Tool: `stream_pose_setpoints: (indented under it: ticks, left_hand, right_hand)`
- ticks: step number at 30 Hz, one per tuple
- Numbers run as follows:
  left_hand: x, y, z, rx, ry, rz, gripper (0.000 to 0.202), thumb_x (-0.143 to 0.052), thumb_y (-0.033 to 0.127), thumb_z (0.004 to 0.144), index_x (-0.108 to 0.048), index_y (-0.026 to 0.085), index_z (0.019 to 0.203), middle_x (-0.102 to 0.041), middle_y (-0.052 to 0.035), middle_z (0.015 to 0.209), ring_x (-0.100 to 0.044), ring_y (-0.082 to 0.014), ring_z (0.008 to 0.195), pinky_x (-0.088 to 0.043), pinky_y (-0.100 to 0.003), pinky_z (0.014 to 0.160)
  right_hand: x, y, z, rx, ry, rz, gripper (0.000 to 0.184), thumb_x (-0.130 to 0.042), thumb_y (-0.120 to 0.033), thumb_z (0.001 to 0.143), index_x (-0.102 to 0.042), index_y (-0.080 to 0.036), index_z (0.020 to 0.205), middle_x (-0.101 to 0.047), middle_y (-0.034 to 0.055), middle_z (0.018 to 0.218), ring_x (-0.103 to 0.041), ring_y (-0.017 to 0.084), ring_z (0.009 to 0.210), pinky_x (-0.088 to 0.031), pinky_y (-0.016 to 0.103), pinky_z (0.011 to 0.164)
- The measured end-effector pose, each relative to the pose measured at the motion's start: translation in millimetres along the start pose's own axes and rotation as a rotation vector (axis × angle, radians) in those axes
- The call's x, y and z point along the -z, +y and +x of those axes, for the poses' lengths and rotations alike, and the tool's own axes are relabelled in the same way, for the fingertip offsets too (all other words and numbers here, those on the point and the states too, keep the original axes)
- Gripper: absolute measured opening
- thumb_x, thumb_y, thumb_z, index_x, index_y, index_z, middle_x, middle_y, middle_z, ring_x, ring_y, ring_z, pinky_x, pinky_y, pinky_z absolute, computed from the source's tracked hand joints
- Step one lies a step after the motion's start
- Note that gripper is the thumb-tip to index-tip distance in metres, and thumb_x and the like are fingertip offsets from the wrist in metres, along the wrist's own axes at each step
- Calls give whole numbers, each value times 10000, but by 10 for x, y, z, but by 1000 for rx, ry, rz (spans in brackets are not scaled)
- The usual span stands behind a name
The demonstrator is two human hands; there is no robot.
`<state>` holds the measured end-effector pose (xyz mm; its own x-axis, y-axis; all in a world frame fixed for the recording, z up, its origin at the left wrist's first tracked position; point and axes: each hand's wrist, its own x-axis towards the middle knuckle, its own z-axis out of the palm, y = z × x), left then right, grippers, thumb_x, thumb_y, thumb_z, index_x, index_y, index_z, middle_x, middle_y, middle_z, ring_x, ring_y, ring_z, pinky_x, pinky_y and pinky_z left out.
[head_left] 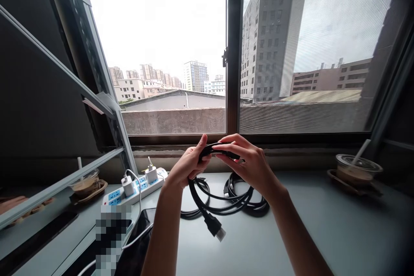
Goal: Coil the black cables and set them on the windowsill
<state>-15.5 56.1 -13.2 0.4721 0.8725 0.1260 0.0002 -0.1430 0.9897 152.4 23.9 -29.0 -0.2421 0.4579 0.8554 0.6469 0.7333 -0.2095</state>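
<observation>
A left hand (190, 163) and right hand (250, 159) grasp a looped black cable (198, 199), its connector (213, 225) dangling below them, coiled cables (259, 210) beneath.

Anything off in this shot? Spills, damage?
One oddity: a pixelated patch in front of the power strip, its square blocks hiding what lies there. Otherwise, no visible spill or damage; the held black cable looks intact where visible.

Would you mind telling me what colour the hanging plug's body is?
The plug has a black body, as the head view shows.
</observation>
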Motion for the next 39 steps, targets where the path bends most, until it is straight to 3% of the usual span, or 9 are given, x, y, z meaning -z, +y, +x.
stream_pose_setpoints:
  ticks: [5, 9, 13, 17, 22, 27, 31, 35, 39]
  left_hand:
    - [-45, 6, 5, 21, -187, -128, 524, -415, 638, 810, -346, 196, 538, -195, 105, 373, -110, -13, 275, -47, -208, 313]
    - [-89, 16, 6, -48, -227, -131, 491, -528, 531, 804, -325, 189, 516, -211, 98, 400, -182, -14, 308, -110, -196, 338]
    - [-108, 35, -8, -98, -209, -125, 509, -547, 457, 806, -298, 183, 458, -265, 65, 406, -319, -37, 370, -220, -192, 391]
    - [-129, 55, -17, -110, -99, -143, 483, -570, 388, 801, -302, 179, 458, -268, 67, 422, -378, -42, 402, -293, -184, 446]
    - [-149, 49, -9, -100, -59, -147, 462, -535, 477, 821, -324, 184, 532, -239, 90, 417, -354, -40, 325, -232, -179, 369]
    - [-176, 62, -24, -85, -18, -111, 493, -474, 533, 842, -308, 183, 537, -176, 104, 425, -168, -1, 279, -41, -189, 321]
    - [-219, 72, -48, -75, 13, -88, 541, -507, 557, 810, -240, 198, 507, -155, 99, 443, -144, -1, 299, -27, -197, 323]
    - [-216, 55, -39, -36, -13, -103, 572, -394, 667, 800, -254, 204, 496, -141, 93, 434, -141, -16, 306, -52, -201, 314]
    - [-177, 45, -15, -37, -6, -142, 542, -439, 565, 840, -283, 190, 480, -169, 87, 415, -181, -16, 303, -81, -195, 320]
  right_hand:
    - [80, 64, -11, 55, 52, -59, 174, -547, -304, 872, -670, -266, 988, -648, 10, 1007, -630, 114, 842, -480, 207, 682]
    - [100, 69, -7, -8, 75, -121, 181, -515, -312, 889, -664, -255, 974, -666, 10, 965, -637, 117, 778, -466, 204, 626]
    - [35, 97, 10, -80, 136, -81, 152, -533, -314, 873, -662, -256, 927, -669, 8, 921, -639, 135, 776, -478, 229, 671]
    - [-9, 159, 23, -123, 263, 26, 127, -563, -302, 851, -658, -236, 902, -668, 24, 894, -637, 157, 806, -494, 266, 716]
    - [37, 198, 32, -84, 237, 111, 117, -578, -265, 845, -667, -222, 907, -652, 24, 883, -623, 145, 825, -484, 266, 756]
    - [67, 180, 33, -44, 192, 153, 130, -581, -244, 844, -677, -215, 927, -640, 29, 895, -611, 131, 799, -484, 246, 695]
    - [77, 194, 16, -1, 203, 146, 160, -597, -234, 834, -690, -231, 965, -638, 29, 924, -619, 128, 810, -489, 238, 681]
    - [107, 223, -4, 27, 173, 142, 181, -597, -237, 836, -690, -247, 991, -630, 29, 959, -627, 127, 810, -501, 248, 700]
    - [148, 175, -2, 35, 150, 188, 175, -623, -255, 814, -680, -246, 980, -622, 24, 966, -622, 135, 861, -509, 262, 763]
